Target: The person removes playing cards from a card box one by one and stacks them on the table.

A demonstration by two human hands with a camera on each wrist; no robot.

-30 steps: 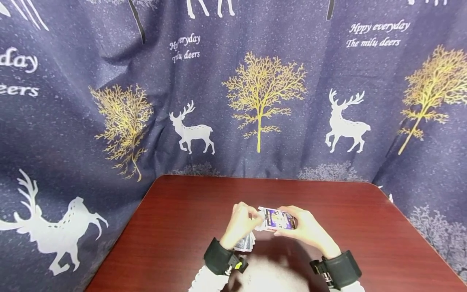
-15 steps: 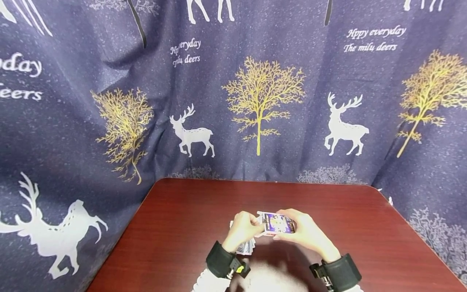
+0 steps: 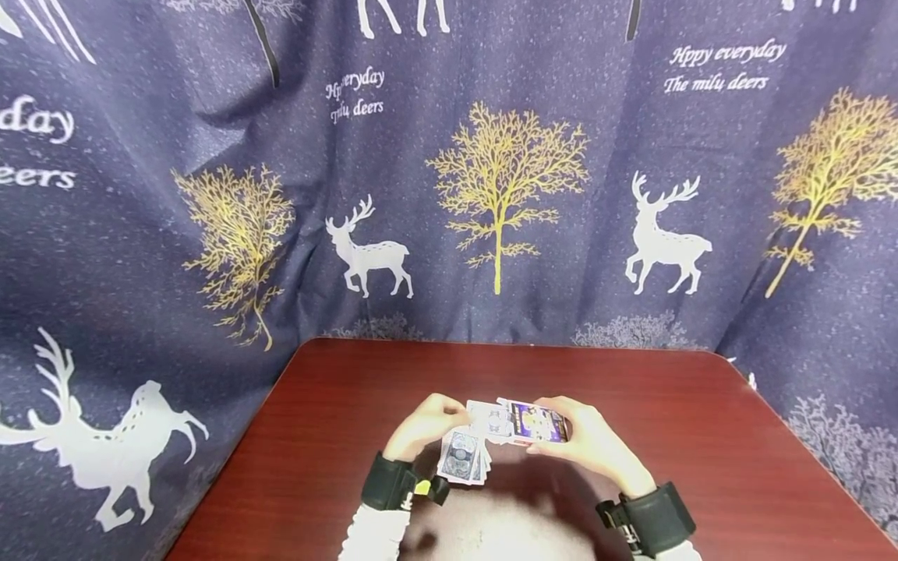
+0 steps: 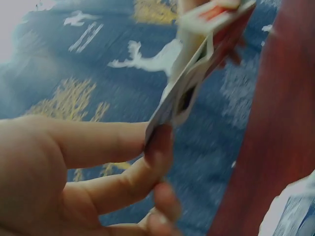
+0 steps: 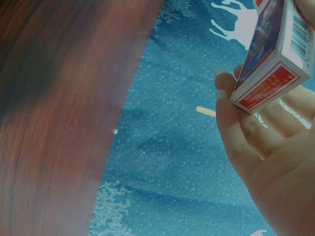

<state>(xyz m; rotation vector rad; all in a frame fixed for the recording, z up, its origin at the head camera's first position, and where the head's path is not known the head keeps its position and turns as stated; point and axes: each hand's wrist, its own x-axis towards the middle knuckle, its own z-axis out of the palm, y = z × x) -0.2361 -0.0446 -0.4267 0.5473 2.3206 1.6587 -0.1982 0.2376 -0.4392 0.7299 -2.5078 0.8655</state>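
Holding the card box (image 3: 536, 421) in the right hand (image 3: 585, 440), fingers curled round its end, I see it hover just above the bench (image 3: 701, 436). My left hand (image 3: 421, 425) pinches a playing card (image 4: 170, 105) at the box mouth; a small fan of cards (image 3: 463, 458) sits beneath it, whether gripped or resting I can't tell. I'd judge a straight, level pull best, box steady, so the flap doesn't snag. Dark red wood below, deer-print curtain (image 3: 491, 195) behind.

White knit sleeves (image 3: 372, 538), black wrist straps (image 3: 648, 514), bare hands.
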